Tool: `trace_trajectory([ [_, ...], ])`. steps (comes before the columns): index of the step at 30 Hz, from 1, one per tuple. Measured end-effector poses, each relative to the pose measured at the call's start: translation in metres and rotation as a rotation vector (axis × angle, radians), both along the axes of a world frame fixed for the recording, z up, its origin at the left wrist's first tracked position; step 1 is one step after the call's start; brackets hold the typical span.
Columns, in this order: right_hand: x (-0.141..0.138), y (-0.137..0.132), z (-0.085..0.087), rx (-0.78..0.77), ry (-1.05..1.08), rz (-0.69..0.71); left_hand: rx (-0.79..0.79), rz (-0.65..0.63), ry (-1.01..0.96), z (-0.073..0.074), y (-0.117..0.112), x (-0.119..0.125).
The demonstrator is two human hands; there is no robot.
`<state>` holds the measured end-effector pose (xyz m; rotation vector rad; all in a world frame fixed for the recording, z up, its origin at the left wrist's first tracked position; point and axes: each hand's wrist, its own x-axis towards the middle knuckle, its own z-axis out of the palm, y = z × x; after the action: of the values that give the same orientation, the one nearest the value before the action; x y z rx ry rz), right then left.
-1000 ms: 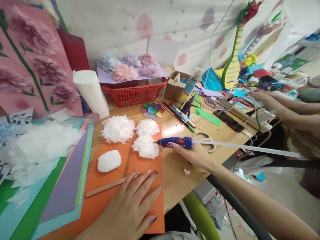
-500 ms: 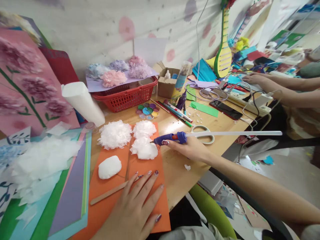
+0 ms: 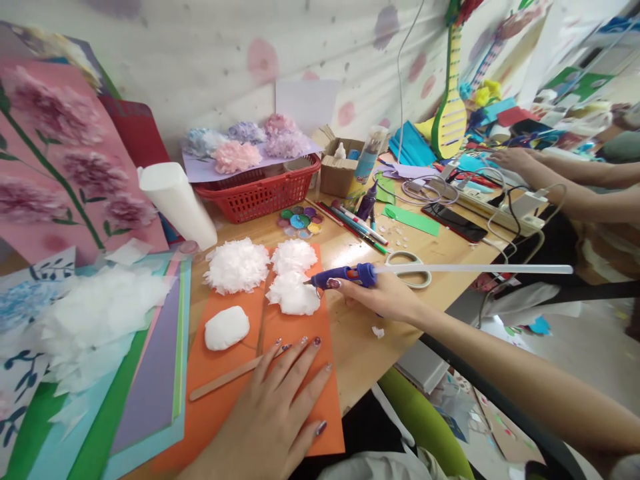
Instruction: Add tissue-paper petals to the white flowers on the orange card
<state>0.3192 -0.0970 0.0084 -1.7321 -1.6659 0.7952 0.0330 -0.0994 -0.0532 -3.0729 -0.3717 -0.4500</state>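
My right hand (image 3: 387, 293) grips a blue glue gun (image 3: 343, 277), with a long clear glue stick (image 3: 480, 269) poking out of its back. The nozzle is at the right edge of a white tissue-paper pompom (image 3: 294, 293); whether it touches cannot be made out. Two more white pompoms, a large one (image 3: 237, 265) and a small one (image 3: 294, 256), lie beside it on an orange sheet (image 3: 300, 333). Below them sits a smooth white padded oval (image 3: 227, 328). My left hand (image 3: 280, 407) rests flat on the sheet, fingers spread over one end of a wooden craft stick (image 3: 225, 380).
Scissors (image 3: 420, 277) lie just beyond my right hand. Colored paper with white tissue pieces (image 3: 105, 320) covers the left side. A red basket (image 3: 260, 197), markers (image 3: 360, 230), a phone (image 3: 454, 221) and a power strip (image 3: 500, 207) stand behind. Another person's hands (image 3: 515, 160) are at far right.
The view has shifted slightly, so everything sits a little further right. Both hands keep nearly the same pose, and the glue gun stays at the pompom.
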Motion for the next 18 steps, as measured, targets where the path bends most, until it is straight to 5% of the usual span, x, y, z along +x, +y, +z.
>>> trace_trajectory([
  [18, 0.0059, -0.0025, -0.0042, -0.012, -0.03, -0.041, 0.026, 0.002, -0.041, -0.0004, -0.0005, -0.0017],
])
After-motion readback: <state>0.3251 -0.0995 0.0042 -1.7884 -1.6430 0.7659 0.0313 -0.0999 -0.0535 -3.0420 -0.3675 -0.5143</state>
